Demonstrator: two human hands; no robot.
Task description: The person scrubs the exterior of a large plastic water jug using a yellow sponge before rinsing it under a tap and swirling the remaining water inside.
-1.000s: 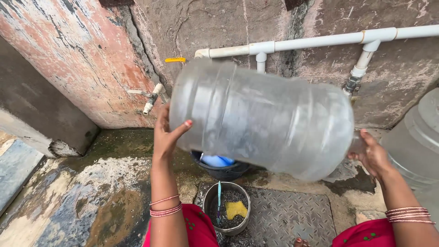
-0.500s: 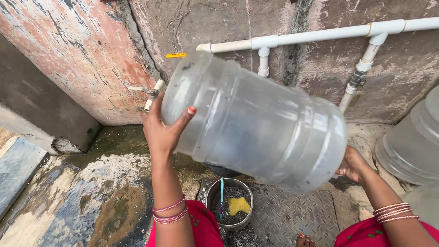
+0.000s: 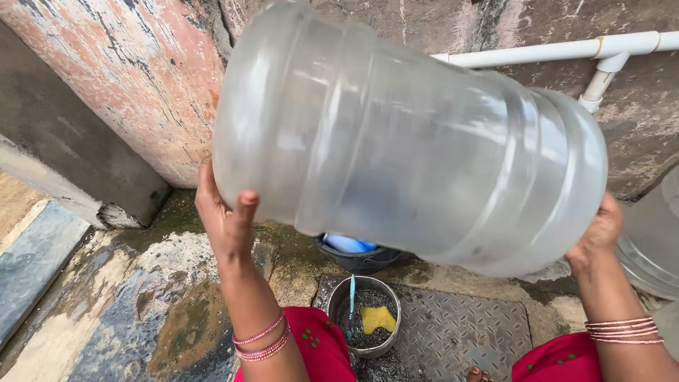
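Note:
I hold a large translucent plastic water jug (image 3: 403, 141) sideways in the air, close to the camera. My left hand (image 3: 225, 216) grips its flat bottom end at the left, thumb pressed on the wall. My right hand (image 3: 600, 233) supports the other end at the right, partly hidden behind the jug. Both wrists wear thin bangles. The jug looks empty, and its neck is out of sight.
A small metal bowl (image 3: 339, 304) with a yellow sponge and a brush sits on a metal tread plate (image 3: 453, 332). A dark basin (image 3: 357, 260) lies under the jug. White pipes (image 3: 566, 51) run along the stained wall. Another translucent jug (image 3: 654, 247) stands at right. The ground is wet.
The jug has risen and come closer to the camera, filling the view. Both hands moved up with it, and its left end tipped higher.

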